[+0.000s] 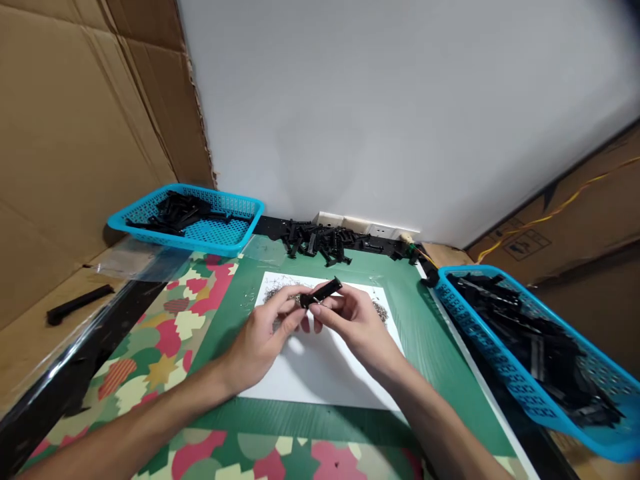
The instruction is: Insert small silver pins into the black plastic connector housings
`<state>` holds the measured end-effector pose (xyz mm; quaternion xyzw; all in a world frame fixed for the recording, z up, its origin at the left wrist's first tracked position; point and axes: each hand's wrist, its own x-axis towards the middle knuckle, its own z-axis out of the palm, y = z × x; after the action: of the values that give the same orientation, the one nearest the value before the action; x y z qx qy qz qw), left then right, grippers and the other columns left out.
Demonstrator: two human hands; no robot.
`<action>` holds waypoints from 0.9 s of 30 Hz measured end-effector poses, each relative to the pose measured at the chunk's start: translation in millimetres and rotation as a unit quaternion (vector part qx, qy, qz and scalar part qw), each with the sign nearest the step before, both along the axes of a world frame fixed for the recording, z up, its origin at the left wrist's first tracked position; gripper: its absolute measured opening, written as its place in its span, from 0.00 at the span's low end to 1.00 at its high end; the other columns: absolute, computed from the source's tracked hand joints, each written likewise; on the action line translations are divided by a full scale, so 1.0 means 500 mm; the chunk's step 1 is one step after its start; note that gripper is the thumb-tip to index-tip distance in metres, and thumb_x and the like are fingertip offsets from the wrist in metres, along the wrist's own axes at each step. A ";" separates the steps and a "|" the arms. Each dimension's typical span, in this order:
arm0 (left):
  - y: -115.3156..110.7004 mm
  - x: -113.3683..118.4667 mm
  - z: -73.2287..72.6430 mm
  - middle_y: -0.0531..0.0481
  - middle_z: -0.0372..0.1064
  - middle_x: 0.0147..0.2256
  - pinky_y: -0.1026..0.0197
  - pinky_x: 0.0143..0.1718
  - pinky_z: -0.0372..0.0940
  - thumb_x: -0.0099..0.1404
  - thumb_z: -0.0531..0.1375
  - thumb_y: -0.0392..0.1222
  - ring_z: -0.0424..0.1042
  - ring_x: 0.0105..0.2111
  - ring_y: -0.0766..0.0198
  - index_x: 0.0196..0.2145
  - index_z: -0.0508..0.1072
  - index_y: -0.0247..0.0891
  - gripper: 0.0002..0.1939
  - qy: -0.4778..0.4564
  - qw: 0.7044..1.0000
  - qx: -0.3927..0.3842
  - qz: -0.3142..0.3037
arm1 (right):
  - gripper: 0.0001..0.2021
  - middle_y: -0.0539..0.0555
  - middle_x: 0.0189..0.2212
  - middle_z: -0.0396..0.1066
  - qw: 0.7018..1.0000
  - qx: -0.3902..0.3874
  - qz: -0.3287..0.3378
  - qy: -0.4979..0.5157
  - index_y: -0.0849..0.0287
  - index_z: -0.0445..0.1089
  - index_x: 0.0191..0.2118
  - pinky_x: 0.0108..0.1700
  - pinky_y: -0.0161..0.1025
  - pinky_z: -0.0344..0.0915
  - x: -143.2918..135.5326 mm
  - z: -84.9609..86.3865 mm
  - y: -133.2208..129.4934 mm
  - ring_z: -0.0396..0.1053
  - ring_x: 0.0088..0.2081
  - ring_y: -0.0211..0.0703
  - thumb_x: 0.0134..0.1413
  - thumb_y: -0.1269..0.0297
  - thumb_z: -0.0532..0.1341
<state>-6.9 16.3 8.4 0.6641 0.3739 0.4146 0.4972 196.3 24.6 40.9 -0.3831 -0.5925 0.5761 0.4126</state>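
Above a white sheet (320, 373), my two hands meet around a small black plastic part (327, 289), long and narrow, tilted up to the right. My left hand (267, 330) pinches its lower left end between thumb and fingers. From the other side, the thumb and fingers of my right hand (357, 323) close on the same part. A tiny shiny bit shows near the fingertips, too small to name. Small metal pieces (381, 311) lie heaped on the sheet's right side, and a similar heap sits behind my left fingers, partly hidden.
Loose black parts (325, 241) are piled at the table's back edge, before a socket strip (383, 231). A blue basket (225, 248) of black parts stands back left, another blue basket (500, 380) at right. One black part (80, 305) lies far left on cardboard.
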 end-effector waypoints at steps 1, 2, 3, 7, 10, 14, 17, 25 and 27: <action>0.000 -0.001 0.002 0.46 0.77 0.43 0.56 0.48 0.68 0.79 0.56 0.50 0.76 0.45 0.58 0.61 0.67 0.41 0.18 0.000 1.000 0.000 0.001 | 0.13 0.48 0.27 0.73 1.000 0.002 -0.016 0.000 0.58 0.73 0.46 0.38 0.39 0.65 -0.003 -0.006 -0.003 0.71 0.32 0.40 0.64 0.56 0.69; 0.001 -0.003 0.004 0.46 0.77 0.45 0.56 0.49 0.68 0.79 0.56 0.51 0.75 0.45 0.58 0.59 0.69 0.42 0.17 0.002 1.000 0.002 0.001 | 0.12 0.48 0.27 0.73 1.000 0.005 -0.029 -0.008 0.58 0.74 0.45 0.37 0.38 0.65 -0.003 -0.010 -0.004 0.71 0.32 0.40 0.63 0.56 0.70; 0.001 -0.004 0.006 0.46 0.75 0.47 0.57 0.49 0.67 0.78 0.57 0.51 0.75 0.46 0.58 0.57 0.69 0.42 0.16 0.005 1.000 0.002 0.002 | 0.12 0.48 0.27 0.73 0.999 0.007 -0.036 -0.020 0.58 0.75 0.44 0.36 0.38 0.63 -0.002 -0.013 -0.004 0.70 0.32 0.40 0.63 0.56 0.70; 0.009 -0.010 0.003 0.50 0.71 0.41 0.61 0.38 0.66 0.79 0.53 0.51 0.71 0.38 0.62 0.52 0.67 0.42 0.13 -0.011 0.999 -0.009 0.034 | 0.10 0.48 0.26 0.69 0.994 0.017 -0.053 -0.089 0.57 0.75 0.41 0.33 0.38 0.59 -0.002 -0.022 -0.007 0.65 0.29 0.39 0.65 0.55 0.67; 0.019 -0.013 -0.002 0.52 0.69 0.37 0.63 0.28 0.61 0.79 0.51 0.49 0.68 0.31 0.64 0.47 0.64 0.42 0.10 -0.047 0.994 -0.032 0.095 | 0.06 0.51 0.32 0.72 0.969 0.111 -0.060 -0.211 0.56 0.75 0.40 0.38 0.41 0.62 -0.014 -0.032 -0.020 0.66 0.35 0.43 0.69 0.61 0.64; 0.029 -0.015 -0.002 0.53 0.68 0.32 0.64 0.23 0.56 0.77 0.47 0.48 0.66 0.27 0.65 0.40 0.63 0.41 0.11 -0.107 0.982 -0.078 0.133 | 0.04 0.56 0.39 0.73 0.918 0.205 -0.016 -0.338 0.56 0.76 0.41 0.44 0.44 0.64 -0.039 -0.055 -0.034 0.66 0.44 0.50 0.67 0.71 0.64; 0.031 -0.015 -0.002 0.55 0.64 0.27 0.65 0.22 0.56 0.78 0.45 0.52 0.64 0.24 0.66 0.38 0.62 0.41 0.16 -0.145 0.976 -0.104 0.127 | 0.04 0.56 0.39 0.74 0.905 0.203 0.010 -0.374 0.57 0.77 0.41 0.43 0.44 0.65 -0.051 -0.074 -0.030 0.66 0.44 0.50 0.66 0.73 0.65; 0.029 -0.009 -0.001 0.55 0.64 0.25 0.67 0.18 0.54 0.78 0.52 0.58 0.64 0.20 0.68 0.40 0.68 0.39 0.19 -0.117 0.979 -0.096 0.140 | 0.07 0.57 0.41 0.73 0.900 0.202 0.063 -0.381 0.59 0.72 0.41 0.46 0.45 0.66 -0.038 -0.049 -0.032 0.67 0.45 0.49 0.67 0.78 0.60; 0.029 -0.010 0.001 0.55 0.65 0.25 0.67 0.18 0.55 0.78 0.53 0.59 0.64 0.20 0.69 0.42 0.69 0.39 0.20 -0.110 0.981 -0.080 0.139 | 0.07 0.55 0.42 0.73 0.923 0.189 0.063 -0.330 0.58 0.71 0.43 0.45 0.44 0.67 -0.017 -0.032 -0.034 0.69 0.45 0.47 0.68 0.76 0.58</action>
<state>-11.7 31.0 8.8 0.5141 0.4375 0.5186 0.5247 188.0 7.8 24.8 -0.4287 -0.8157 0.3192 0.2211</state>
